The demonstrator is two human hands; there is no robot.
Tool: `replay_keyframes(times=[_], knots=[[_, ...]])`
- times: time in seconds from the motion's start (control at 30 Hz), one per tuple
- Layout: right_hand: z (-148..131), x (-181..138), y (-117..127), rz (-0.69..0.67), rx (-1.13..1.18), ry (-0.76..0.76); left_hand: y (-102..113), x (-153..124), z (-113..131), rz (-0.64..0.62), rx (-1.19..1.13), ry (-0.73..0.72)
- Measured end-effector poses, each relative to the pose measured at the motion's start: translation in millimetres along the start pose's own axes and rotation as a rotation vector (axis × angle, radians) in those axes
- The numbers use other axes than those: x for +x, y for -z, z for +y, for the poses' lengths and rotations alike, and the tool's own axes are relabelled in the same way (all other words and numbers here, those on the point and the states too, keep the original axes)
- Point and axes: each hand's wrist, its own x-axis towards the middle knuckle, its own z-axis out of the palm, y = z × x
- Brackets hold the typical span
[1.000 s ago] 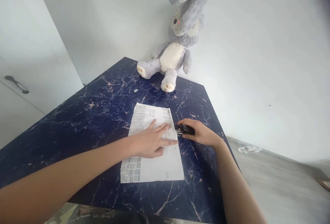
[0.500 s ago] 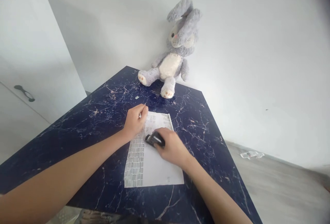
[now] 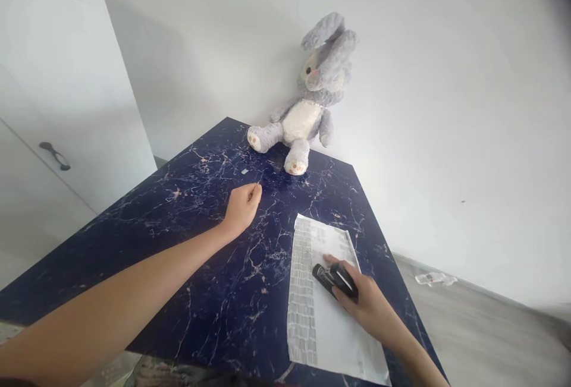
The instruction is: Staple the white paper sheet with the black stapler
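Stapler [image 3: 335, 280], small, black and glossy with a glint of metal at its front, lies flat on the paper [image 3: 332, 339] near the right edge of the desk [image 3: 232, 304]. The right hand [image 3: 368, 307] reaches in from the lower right, its forearm cut off by the frame, and its fingers are wrapped over the back of the stapler, holding it against the sheet. The left hand [image 3: 242, 205] rests at mid-desk, well apart from the paper, arm stretched long, fingers curled into a closed fist; whether anything sits inside it cannot be told. The paper is white with a band of fine grey print along its left side, too small to read. The desk is dark blue with pale marble veining. A grey plush rabbit [image 3: 307, 113] sits against the wall at the far edge
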Motion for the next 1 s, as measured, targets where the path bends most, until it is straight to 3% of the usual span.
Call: replay_keyframes(times=[0.1, 0.23, 0.27, 0.33, 0.47, 0.57, 0.63, 0.77, 0.87, 1.0], knots=[[2, 4, 21, -0.044, 0.046, 0.021, -1, 2, -3, 0.035, -0.015, 0.04], [-27, 70, 45, 0.292, -0.002, 0.146, 1, 5, -9, 0.154, -0.054, 0.143], [-39, 95, 45, 0.313, -0.031, 0.2, 2, 5, -11, 0.184, -0.064, 0.163], [-64, 151, 35, 0.233, -0.111, 0.362, 3, 6, -14, 0.231, -0.074, 0.179], [-112, 256, -7, 0.04, -0.376, 0.725, 3, 7, -18, 0.231, -0.084, 0.163], [-131, 312, -33, -0.024, -0.387, 0.736, 3, 6, -19, 0.197, -0.1, 0.159], [-131, 333, -41, -0.109, -0.385, 0.674, 3, 6, -19, 0.18, -0.104, 0.156], [-95, 330, -27, -0.209, -0.379, 0.663, 3, 6, -17, 0.158, -0.103, 0.172], [-48, 296, 3, -0.22, -0.395, 0.634, 3, 5, -15, 0.137, -0.099, 0.184], [18, 239, 45, -0.217, -0.421, 0.466, 2, 5, -13, 0.107, -0.085, 0.186]])
